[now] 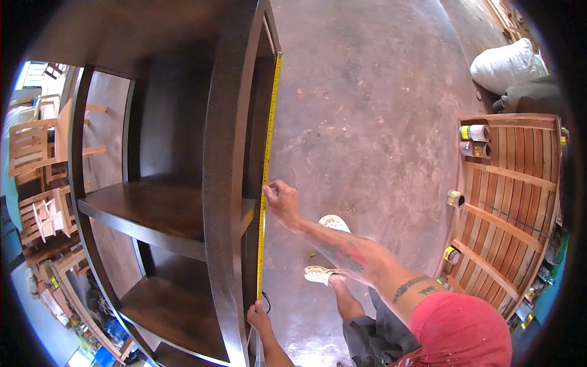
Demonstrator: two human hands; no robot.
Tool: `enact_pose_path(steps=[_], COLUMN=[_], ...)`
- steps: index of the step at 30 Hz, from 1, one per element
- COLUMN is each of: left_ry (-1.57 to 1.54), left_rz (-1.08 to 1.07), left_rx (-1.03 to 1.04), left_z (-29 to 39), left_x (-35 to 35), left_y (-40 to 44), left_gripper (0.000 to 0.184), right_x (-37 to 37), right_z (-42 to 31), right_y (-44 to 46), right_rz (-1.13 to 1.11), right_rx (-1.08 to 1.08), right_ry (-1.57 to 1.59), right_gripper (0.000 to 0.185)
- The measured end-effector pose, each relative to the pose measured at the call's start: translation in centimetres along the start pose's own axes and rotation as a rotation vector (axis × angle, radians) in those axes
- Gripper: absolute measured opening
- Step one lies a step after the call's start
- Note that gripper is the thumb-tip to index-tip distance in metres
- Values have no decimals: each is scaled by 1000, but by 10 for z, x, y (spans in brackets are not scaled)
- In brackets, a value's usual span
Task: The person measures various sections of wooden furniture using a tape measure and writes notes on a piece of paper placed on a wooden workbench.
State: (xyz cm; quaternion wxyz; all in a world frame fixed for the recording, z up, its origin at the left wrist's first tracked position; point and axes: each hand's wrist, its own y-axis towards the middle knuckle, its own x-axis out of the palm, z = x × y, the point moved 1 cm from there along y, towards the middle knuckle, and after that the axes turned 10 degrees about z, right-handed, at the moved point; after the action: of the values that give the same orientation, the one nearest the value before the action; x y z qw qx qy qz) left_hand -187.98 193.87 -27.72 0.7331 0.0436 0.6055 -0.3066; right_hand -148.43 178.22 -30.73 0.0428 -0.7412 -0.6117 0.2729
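A tall dark brown wooden shelf unit (pixel 223 153) fills the left and middle of the head view. Along its right edge runs a yellow measuring tape (pixel 269 131), stretched straight from near the upper corner down to my hands. My right hand (pixel 282 200) is closed, thumb and fingers pinching the tape about midway along the unit. Lower down, my left hand (pixel 260 318) is closed around the tape's lower end, where a thin black loop (pixel 267 301) sticks out. The tape's case is not clearly visible behind the fingers.
A slatted wooden panel (pixel 510 177) stands at the right, with several cans (pixel 474 133) on and beside it. A white sack (pixel 507 66) lies at the upper right. Wooden chairs (pixel 36 144) are at the far left. My feet in white clogs (pixel 318 274) stand on the concrete floor (pixel 367 110).
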Motion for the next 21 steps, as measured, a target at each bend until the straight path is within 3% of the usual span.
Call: enact_pose_path(steps=[2,11,21], left_ry=[-16,25,-6], left_rz=[-44,-36,-84], left_rx=[-71,-28,-66], left_z=[-5,32,11], left_x=[2,-15,-10], left_y=[3,2,9], left_gripper=[36,35,41], right_x=[1,-1,-2], right_z=[2,0,-4], right_y=[0,-2,-3], right_rz=[-2,-10,-1], right_rx=[-16,-11,-32], right_ry=[-8,-25,-10], right_gripper=[29,29,28])
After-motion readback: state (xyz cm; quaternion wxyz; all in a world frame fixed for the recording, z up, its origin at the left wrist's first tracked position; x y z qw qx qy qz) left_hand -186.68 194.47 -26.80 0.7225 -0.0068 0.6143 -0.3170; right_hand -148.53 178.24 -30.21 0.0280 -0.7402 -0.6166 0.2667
